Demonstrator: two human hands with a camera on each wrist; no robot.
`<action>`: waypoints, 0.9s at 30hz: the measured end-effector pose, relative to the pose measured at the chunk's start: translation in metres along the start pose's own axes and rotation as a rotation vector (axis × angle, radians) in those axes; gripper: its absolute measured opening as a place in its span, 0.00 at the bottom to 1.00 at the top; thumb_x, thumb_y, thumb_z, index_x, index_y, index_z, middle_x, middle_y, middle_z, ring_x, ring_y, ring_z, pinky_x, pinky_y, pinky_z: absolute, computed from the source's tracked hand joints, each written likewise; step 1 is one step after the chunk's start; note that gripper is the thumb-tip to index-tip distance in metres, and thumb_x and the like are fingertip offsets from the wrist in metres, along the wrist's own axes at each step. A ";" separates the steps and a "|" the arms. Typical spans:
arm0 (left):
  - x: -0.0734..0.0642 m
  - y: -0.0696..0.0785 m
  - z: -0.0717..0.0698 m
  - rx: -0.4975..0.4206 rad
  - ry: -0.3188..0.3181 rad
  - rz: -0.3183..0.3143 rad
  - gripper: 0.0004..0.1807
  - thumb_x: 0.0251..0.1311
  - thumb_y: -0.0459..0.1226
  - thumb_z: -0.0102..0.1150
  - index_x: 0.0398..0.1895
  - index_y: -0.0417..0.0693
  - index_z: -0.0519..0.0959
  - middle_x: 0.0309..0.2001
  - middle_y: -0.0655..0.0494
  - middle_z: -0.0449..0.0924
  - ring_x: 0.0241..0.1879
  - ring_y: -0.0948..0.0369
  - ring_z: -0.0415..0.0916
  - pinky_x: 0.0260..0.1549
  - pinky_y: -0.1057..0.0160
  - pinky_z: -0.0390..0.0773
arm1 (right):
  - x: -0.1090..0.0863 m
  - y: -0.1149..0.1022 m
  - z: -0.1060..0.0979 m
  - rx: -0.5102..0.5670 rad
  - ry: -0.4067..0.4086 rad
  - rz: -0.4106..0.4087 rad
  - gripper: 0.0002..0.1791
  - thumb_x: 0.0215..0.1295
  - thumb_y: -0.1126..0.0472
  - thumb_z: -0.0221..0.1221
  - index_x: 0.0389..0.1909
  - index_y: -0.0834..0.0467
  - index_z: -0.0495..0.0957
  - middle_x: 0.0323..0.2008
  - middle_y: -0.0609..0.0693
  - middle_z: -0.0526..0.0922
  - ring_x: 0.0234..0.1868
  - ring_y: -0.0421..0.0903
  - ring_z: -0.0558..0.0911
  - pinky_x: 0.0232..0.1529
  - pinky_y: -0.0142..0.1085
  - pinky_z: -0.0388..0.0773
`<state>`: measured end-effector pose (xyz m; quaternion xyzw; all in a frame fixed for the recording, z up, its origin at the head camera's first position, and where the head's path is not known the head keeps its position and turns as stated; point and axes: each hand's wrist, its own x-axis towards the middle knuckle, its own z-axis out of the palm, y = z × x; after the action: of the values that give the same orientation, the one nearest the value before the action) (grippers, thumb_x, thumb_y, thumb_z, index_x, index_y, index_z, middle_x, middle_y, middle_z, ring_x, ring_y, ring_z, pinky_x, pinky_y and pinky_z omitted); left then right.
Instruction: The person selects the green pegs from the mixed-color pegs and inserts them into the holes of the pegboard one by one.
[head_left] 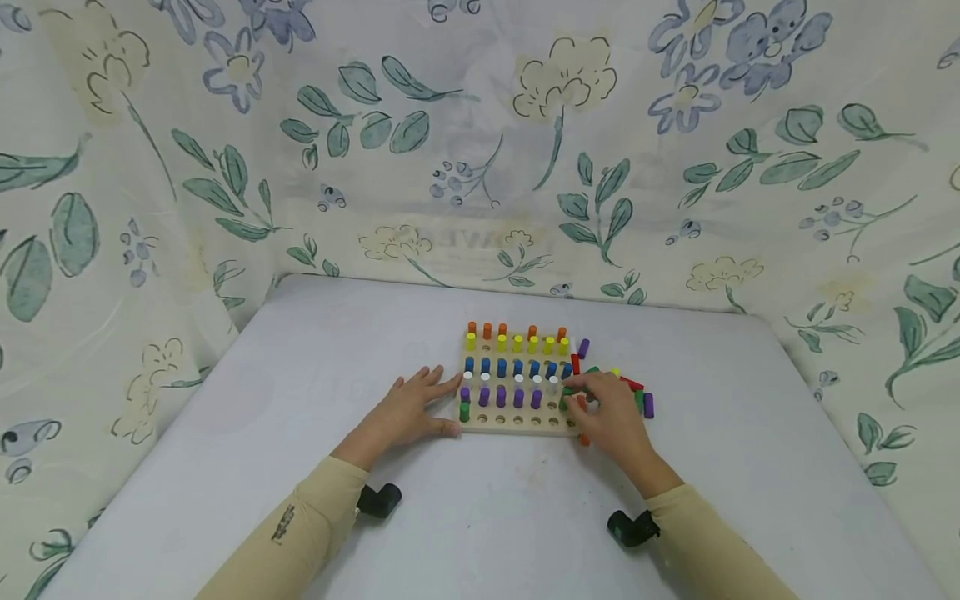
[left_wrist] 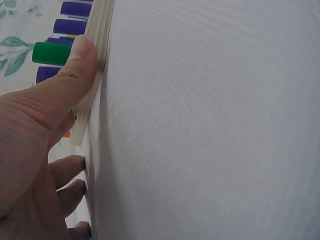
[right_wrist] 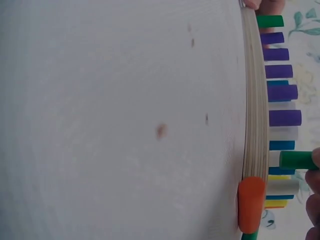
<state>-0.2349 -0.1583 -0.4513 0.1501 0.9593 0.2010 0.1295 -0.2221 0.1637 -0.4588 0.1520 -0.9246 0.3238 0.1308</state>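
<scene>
Right hand (head_left: 615, 417) pinching a solid green cylindrical peg (right_wrist: 295, 160), upright over the right end of the pale wooden pegboard (head_left: 517, 430) on the white surface (head_left: 480, 517)! Left hand (head_left: 408, 408), fingers spread, touches the board's left edge, thumb by a standing green peg (left_wrist: 50, 53). An orange cylindrical peg (right_wrist: 251, 205) lies by the near right corner; loose coloured pegs (head_left: 648, 406) scatter rightward.

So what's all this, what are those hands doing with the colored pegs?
A person's left hand touches the left edge of a wooden pegboard. Their right hand pinches a green peg over the board's right end. The nearest row has another green peg at its left end, and loose pegs lie to the right.
</scene>
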 end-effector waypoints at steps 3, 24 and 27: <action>0.000 0.000 0.000 0.001 0.000 0.003 0.50 0.56 0.58 0.70 0.79 0.57 0.61 0.79 0.40 0.51 0.79 0.41 0.42 0.76 0.36 0.39 | 0.000 -0.002 0.002 -0.009 0.001 -0.013 0.12 0.65 0.61 0.67 0.49 0.55 0.86 0.40 0.46 0.86 0.40 0.47 0.76 0.41 0.39 0.76; -0.001 0.002 -0.001 -0.003 0.005 -0.001 0.49 0.56 0.58 0.70 0.79 0.57 0.61 0.79 0.40 0.51 0.79 0.41 0.41 0.76 0.37 0.38 | -0.001 -0.017 0.005 0.029 -0.033 -0.075 0.11 0.63 0.62 0.69 0.47 0.54 0.86 0.38 0.45 0.86 0.43 0.47 0.78 0.42 0.39 0.78; -0.001 0.003 -0.001 -0.010 0.002 -0.009 0.49 0.56 0.57 0.71 0.79 0.58 0.61 0.80 0.42 0.50 0.80 0.42 0.40 0.76 0.38 0.37 | 0.000 -0.018 0.007 0.030 -0.047 -0.074 0.11 0.64 0.60 0.69 0.47 0.54 0.86 0.39 0.44 0.86 0.41 0.46 0.77 0.40 0.38 0.77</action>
<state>-0.2335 -0.1566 -0.4495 0.1450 0.9590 0.2056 0.1301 -0.2165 0.1459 -0.4540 0.1958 -0.9163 0.3288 0.1185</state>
